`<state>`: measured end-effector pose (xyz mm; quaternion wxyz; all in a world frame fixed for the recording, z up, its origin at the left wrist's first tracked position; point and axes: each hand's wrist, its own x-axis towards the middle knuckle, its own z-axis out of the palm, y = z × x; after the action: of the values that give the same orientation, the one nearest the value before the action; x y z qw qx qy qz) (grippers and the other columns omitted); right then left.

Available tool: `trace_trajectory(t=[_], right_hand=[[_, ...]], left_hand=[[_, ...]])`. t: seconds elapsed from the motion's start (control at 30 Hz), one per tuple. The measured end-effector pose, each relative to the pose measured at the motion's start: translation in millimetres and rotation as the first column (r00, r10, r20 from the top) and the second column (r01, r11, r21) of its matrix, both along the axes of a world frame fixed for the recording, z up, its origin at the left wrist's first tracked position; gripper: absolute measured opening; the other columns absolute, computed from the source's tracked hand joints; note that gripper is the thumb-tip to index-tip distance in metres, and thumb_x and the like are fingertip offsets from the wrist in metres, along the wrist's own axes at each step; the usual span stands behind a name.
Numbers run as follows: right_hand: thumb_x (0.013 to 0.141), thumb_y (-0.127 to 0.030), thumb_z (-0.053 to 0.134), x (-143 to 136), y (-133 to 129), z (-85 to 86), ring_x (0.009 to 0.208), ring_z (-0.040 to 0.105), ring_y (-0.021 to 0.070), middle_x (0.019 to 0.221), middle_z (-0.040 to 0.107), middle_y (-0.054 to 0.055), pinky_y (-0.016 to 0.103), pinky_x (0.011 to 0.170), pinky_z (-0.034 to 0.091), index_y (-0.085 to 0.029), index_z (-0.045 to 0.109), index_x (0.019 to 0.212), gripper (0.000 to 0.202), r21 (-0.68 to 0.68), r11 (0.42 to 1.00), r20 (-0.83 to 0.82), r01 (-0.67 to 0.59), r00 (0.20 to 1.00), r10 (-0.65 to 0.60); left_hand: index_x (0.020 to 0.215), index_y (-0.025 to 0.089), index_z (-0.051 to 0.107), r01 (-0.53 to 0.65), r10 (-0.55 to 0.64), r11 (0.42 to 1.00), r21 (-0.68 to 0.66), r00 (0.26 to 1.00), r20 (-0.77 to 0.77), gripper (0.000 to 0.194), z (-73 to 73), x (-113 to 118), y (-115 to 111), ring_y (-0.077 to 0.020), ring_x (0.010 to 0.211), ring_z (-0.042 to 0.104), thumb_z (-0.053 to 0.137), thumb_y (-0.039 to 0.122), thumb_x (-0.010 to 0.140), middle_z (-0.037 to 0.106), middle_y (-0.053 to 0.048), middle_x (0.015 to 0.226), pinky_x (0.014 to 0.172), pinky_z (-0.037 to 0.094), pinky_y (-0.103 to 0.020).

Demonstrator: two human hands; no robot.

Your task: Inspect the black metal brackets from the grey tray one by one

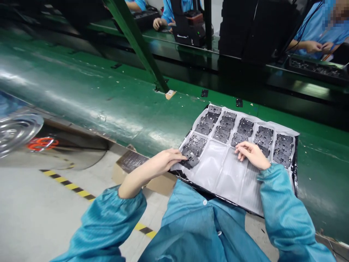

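Note:
A white compartmented tray (211, 162) rests at the bench's front edge, a black sheet showing under its rim. Rows of flat black plastic parts (223, 134) overlap one another in its far compartments. My left hand (170, 160) is at the near left compartment, its fingers together and its fingertips on the end black part (191, 161) of the row there. What lies under the thumb is hidden. Above the middle of the tray is my right hand (251, 154), palm down, fingers loosely bent and apart, nothing visible in them. It partly covers black parts behind it.
A green post (141, 47) rises from the green bench (109, 105). Two loose black parts (204, 93) lie beyond the tray. Co-workers' hands (317, 46) are across the line. A stool (19, 131) and a cardboard box (118, 174) stand at left.

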<state>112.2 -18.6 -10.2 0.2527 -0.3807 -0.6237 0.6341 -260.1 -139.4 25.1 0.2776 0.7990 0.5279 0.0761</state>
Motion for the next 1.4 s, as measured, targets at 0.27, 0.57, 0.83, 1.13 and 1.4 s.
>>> trace_trajectory(t=[0.27,0.57,0.83,1.13,1.4], right_hand=[[0.085,-0.048,0.06,-2,-1,-0.1,0.061,0.063,0.0131,0.086,0.068,0.008,0.026,0.053,0.054,-0.016,0.06,0.098,0.035,0.001,1.0,0.008,0.007,1.0,-0.007],[0.084,-0.049,0.06,-3,-1,-0.2,0.06,0.062,0.0125,0.084,0.068,0.008,0.026,0.053,0.054,-0.016,0.06,0.097,0.035,0.02,1.0,0.04,0.018,0.999,-0.019],[0.085,-0.05,0.06,-4,-2,0.6,0.06,0.062,0.0119,0.084,0.068,0.008,0.025,0.052,0.053,-0.016,0.059,0.097,0.035,0.036,0.999,0.051,0.002,0.999,-0.004],[0.084,-0.049,0.061,-5,-2,3.1,0.06,0.062,0.0127,0.083,0.068,0.008,0.026,0.054,0.054,-0.016,0.06,0.096,0.035,0.049,0.999,0.087,0.013,0.996,-0.018],[0.083,-0.049,0.063,-2,0,-0.3,0.065,0.064,0.015,0.087,0.068,0.01,0.029,0.056,0.055,-0.016,0.059,0.1,0.038,0.061,0.998,0.104,-0.008,0.995,0.001]], left_hand=[[0.115,0.019,0.063,-0.042,0.06,0.983,0.177,0.993,-0.097,0.029,6.1,20,-1,-0.025,0.108,0.05,0.048,0.03,0.092,0.051,-0.013,0.118,0.095,0.043,-0.041],[0.125,0.02,0.051,-0.004,0.021,0.985,0.172,0.995,-0.095,0.041,-6.9,41,6,-0.025,0.106,0.048,0.059,0.033,0.087,0.052,-0.01,0.113,0.091,0.042,-0.04],[0.108,0.018,0.055,-0.059,0.088,0.981,0.187,0.985,-0.148,0.033,-9.0,30,4,-0.0248,0.097,0.05,0.06,0.042,0.085,0.053,-0.01,0.106,0.085,0.04,-0.039],[0.112,0.018,0.051,-0.026,0.052,0.99,0.139,0.98,-0.19,0.052,-7.3,30,8,-0.0262,0.1,0.048,0.07,0.05,0.075,0.053,-0.01,0.11,0.083,0.037,-0.035],[0.121,0.018,0.047,-0.004,0.029,0.993,0.12,0.978,-0.207,0.061,-4.7,29,11,-0.0261,0.103,0.048,0.071,0.049,0.075,0.054,-0.011,0.114,0.087,0.036,-0.035]])
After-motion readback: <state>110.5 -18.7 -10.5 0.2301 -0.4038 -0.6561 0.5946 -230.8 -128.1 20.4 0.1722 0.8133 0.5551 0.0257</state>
